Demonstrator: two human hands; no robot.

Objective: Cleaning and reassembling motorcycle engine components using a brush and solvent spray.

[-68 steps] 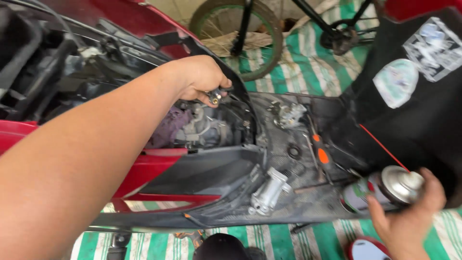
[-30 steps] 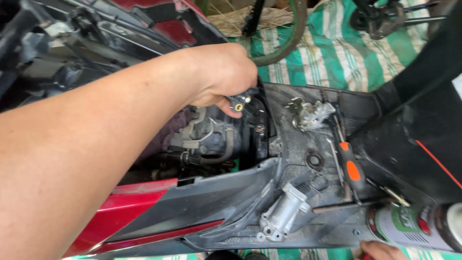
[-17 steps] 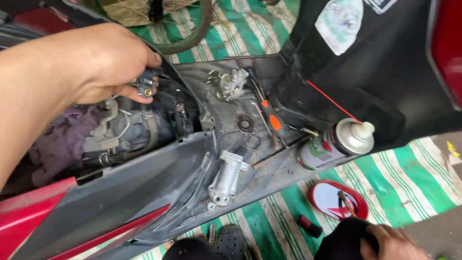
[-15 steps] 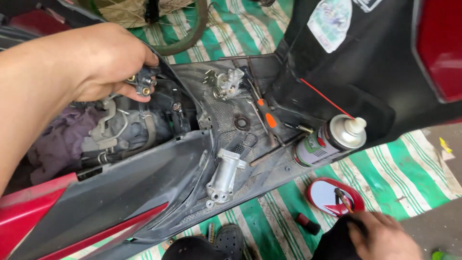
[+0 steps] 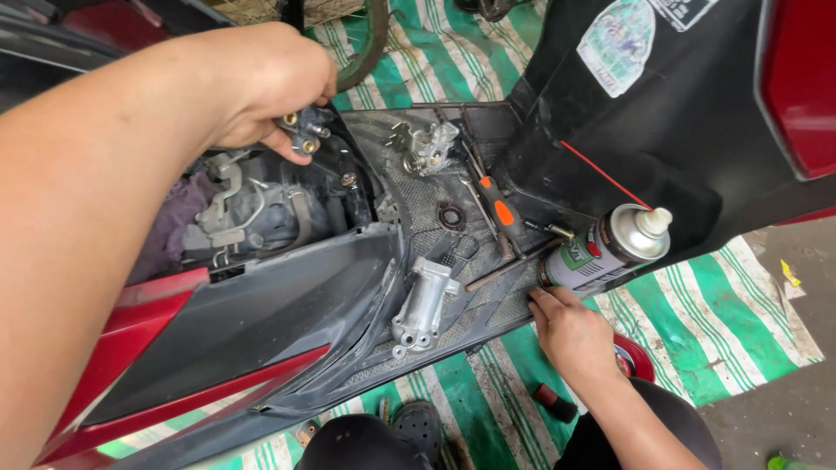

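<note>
The left hand has its fingers clenched on a small metal fitting held over the open engine bay at far left. The right hand, fingers released, rests on the floorboard edge beside the spray can; judging by this, part removal is underway, calling for a steady lift.

- The small black engine fitting with brass-coloured ends sits in the upper left of the frame, held above the open engine bay.
- The spray can, silver top, white nozzle with thin red straw, lies tilted on the grey footboard, right of centre, top pointing upper right.
</note>
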